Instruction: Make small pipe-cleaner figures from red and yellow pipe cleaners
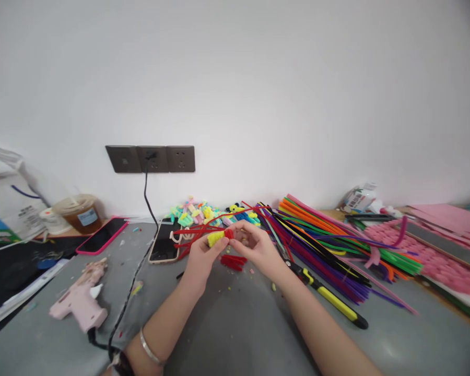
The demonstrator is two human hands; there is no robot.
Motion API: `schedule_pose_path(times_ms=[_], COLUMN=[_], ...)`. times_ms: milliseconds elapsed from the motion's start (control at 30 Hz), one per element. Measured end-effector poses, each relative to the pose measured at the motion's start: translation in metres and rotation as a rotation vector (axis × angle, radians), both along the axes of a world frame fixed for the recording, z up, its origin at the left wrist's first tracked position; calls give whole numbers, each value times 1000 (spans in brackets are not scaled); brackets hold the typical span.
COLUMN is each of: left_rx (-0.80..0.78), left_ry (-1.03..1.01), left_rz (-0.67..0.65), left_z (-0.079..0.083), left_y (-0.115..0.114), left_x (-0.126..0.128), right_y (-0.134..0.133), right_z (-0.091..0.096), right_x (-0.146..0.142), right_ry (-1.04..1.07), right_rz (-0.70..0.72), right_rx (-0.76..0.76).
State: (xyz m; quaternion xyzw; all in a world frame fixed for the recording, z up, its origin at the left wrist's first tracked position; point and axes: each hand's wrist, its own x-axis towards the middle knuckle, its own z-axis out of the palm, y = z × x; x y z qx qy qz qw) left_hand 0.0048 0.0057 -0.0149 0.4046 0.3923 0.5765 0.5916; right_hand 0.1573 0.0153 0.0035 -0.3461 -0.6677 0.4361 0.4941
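My left hand (pixel 206 256) pinches a small yellow coil of pipe cleaner (pixel 215 238) above the table. Against the coil's right end sits a bit of red pipe cleaner (pixel 228 234), held between the closed fingertips of my right hand (pixel 256 245). Whether the two pieces are joined cannot be made out. Just below my hands lies a small bunch of short red pipe cleaner pieces (pixel 234 262). Long red pipe cleaners (pixel 203 230) stretch behind my fingers. Farther back is a pile of small pastel pipe cleaner pieces (pixel 198 213).
A pink glue gun (pixel 80 303), its cord and two phones (pixel 104 236) lie left. A lidded drink cup (pixel 82 213) stands near the wall. Right are a large bundle of coloured pipe cleaners (pixel 325 245), pliers with black-and-yellow handles (pixel 332 300) and pink braided material (pixel 438 256).
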Motion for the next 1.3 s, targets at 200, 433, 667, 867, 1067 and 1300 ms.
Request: schedule_pose_path(times_ms=[200,433,667,867,1067,1300], left_rx=[15,-9,-29,27,68,160], left_ry=[0,-64,-85,-30,-49,88], left_rz=[61,22,-46,-67,-96,37], left_z=[4,5,7,6,6,14], left_y=[0,-2,-3,-2,-1,-3], left_x=[0,1,1,-2,-4,-2], right_y=[-2,-4,-6,-6,-5,-5], right_z=[-1,-5,-1,0,1,1], right_x=[-3,-5,-6,-4,-3,-6], right_ry=[20,-20,-20,12,132,179], right_rz=[2,-47,-74,-33,7,28], right_rx=[19,85,81,18,-15,-63])
